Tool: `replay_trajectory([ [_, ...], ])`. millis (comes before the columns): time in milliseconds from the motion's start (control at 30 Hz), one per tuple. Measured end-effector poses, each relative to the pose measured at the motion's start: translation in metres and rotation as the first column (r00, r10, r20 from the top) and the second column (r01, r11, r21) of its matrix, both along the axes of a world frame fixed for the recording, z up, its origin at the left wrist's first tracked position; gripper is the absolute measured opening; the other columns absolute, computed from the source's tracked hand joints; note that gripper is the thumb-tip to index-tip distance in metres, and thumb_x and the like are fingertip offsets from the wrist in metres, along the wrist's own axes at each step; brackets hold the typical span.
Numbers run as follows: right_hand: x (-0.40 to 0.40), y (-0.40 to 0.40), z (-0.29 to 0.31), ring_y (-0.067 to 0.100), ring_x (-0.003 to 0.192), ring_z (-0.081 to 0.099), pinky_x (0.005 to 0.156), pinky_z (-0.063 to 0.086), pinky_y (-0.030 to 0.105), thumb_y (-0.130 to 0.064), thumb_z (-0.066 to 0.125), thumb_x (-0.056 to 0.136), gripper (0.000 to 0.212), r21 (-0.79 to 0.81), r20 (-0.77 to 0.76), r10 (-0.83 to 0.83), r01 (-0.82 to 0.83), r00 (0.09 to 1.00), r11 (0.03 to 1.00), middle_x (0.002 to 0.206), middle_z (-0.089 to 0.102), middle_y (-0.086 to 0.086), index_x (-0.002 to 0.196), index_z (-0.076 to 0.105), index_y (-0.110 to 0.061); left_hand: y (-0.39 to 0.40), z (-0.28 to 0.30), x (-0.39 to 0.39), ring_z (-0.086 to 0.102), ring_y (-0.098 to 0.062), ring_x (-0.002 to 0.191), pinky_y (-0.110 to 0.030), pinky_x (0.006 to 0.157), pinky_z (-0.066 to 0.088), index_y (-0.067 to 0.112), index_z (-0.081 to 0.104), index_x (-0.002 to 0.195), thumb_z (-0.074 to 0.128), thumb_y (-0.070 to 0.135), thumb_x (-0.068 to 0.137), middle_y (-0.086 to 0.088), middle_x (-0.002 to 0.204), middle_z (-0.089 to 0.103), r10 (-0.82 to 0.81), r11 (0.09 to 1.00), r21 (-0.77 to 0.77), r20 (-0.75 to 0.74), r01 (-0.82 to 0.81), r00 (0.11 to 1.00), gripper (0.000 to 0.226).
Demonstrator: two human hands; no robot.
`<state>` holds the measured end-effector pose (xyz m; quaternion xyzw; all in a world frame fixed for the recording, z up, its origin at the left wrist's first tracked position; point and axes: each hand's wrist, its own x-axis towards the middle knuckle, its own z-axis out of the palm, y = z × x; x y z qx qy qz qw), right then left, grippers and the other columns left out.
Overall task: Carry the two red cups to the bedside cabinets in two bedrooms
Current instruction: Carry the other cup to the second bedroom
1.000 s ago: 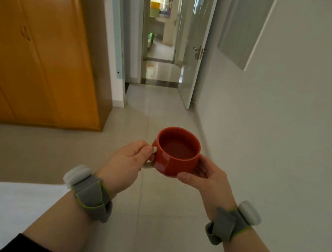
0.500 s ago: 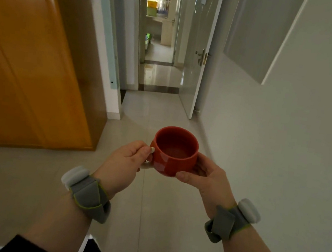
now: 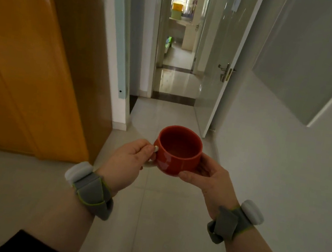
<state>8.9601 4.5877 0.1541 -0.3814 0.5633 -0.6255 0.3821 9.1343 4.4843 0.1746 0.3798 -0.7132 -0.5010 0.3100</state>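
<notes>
Glossy round red ceramic cup (image 3: pixel 179 151) held mid-scene above pale floor tiles (image 3: pixel 158 221), left hand (image 3: pixel 129 161) pinching its white handle, right hand (image 3: pixel 207 175) cupping its side, orange wooden wardrobe (image 3: pixel 32 53) left, open white door (image 3: pixel 220 69) far right

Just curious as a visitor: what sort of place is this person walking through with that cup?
Most likely a home, at a bedroom's doorway: a tall orange wardrobe on the left, an open white door onto a tiled corridor, more rooms beyond. Both hands carry the red cup.
</notes>
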Motion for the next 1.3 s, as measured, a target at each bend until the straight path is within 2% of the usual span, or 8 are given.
replay_trajectory([
  [67,-0.016,-0.041,-0.004,0.011,0.098,0.069,0.073,0.055,0.019,-0.011,0.083,0.05,0.067,0.001,-0.004,0.005,-0.005,1.0,1.0,0.107,0.073,-0.004,0.113,0.062,-0.024,-0.042,-0.005,-0.016,0.054,0.011,0.057,-0.014,0.056,0.044,0.01,0.06,0.082,0.041,0.03,0.095,0.01,0.07,0.061,0.004,1.0,-0.019,0.014,-0.004,1.0,0.031],
  [200,-0.045,-0.123,-0.008,0.01,0.096,0.069,0.072,0.055,0.019,-0.011,0.082,0.05,0.062,-0.004,0.006,-0.005,0.005,1.0,1.0,0.1,0.075,-0.011,0.105,0.063,-0.03,-0.127,-0.006,-0.046,0.051,0.009,0.055,-0.006,0.052,0.041,0.011,0.06,0.08,0.041,0.031,0.096,0.008,0.072,0.061,-0.023,0.999,-0.037,0.024,0.024,0.999,0.032],
  [400,-0.088,-0.236,0.0,0.011,0.098,0.069,0.074,0.055,0.02,-0.012,0.082,0.049,0.064,-0.017,0.02,-0.04,0.041,0.999,0.999,0.104,0.074,-0.008,0.107,0.062,-0.03,-0.247,0.005,-0.092,0.052,0.012,0.059,-0.007,0.055,0.042,0.009,0.061,0.085,0.039,0.032,0.096,0.007,0.075,0.061,-0.084,0.993,-0.073,0.062,0.089,0.995,0.033],
  [533,-0.128,-0.309,0.003,0.012,0.1,0.068,0.077,0.056,0.024,-0.011,0.081,0.052,0.068,-0.016,0.026,-0.055,0.056,0.998,0.998,0.111,0.071,-0.002,0.115,0.06,-0.024,-0.322,0.007,-0.134,0.054,0.012,0.06,-0.019,0.062,0.042,0.012,0.061,0.084,0.038,0.033,0.096,0.01,0.074,0.061,-0.086,0.995,-0.041,0.077,0.089,0.993,0.033],
  [633,-0.157,-0.349,0.0,0.011,0.1,0.068,0.077,0.056,0.023,-0.01,0.082,0.054,0.065,-0.004,0.002,-0.05,0.05,0.999,0.999,0.111,0.071,-0.003,0.114,0.06,-0.027,-0.363,0.002,-0.162,0.054,0.011,0.061,-0.019,0.062,0.041,0.015,0.06,0.082,0.037,0.033,0.096,0.014,0.07,0.061,-0.086,0.996,-0.025,0.076,0.088,0.993,0.033],
  [733,-0.2,-0.403,-0.005,0.009,0.097,0.068,0.073,0.055,0.02,-0.013,0.083,0.053,0.064,-0.004,-0.008,-0.035,0.035,0.999,0.999,0.108,0.071,-0.006,0.111,0.061,-0.031,-0.416,-0.006,-0.203,0.056,0.006,0.063,-0.017,0.061,0.041,0.016,0.06,0.08,0.037,0.033,0.096,0.016,0.065,0.061,-0.058,0.998,-0.021,0.067,0.059,0.996,0.033],
  [933,-0.29,-0.512,0.008,0.01,0.1,0.068,0.075,0.055,0.021,-0.015,0.083,0.051,0.068,-0.026,-0.011,0.046,-0.046,0.999,0.999,0.112,0.07,-0.006,0.112,0.059,-0.031,-0.514,0.0,-0.284,0.058,-0.015,0.079,-0.023,0.066,0.043,0.017,0.061,0.083,0.036,0.036,0.096,0.003,0.08,0.063,0.021,1.0,-0.007,0.043,-0.02,0.999,0.034],
  [1300,-0.392,-0.695,0.005,0.013,0.101,0.068,0.077,0.055,0.024,-0.015,0.083,0.051,0.067,-0.016,-0.021,0.089,-0.089,0.996,0.996,0.112,0.071,-0.002,0.113,0.061,-0.027,-0.689,-0.004,-0.382,0.055,-0.003,0.067,-0.018,0.062,0.04,0.023,0.059,0.075,0.037,0.035,0.096,0.012,0.07,0.06,0.069,0.998,-0.011,0.044,-0.069,0.997,0.033],
])
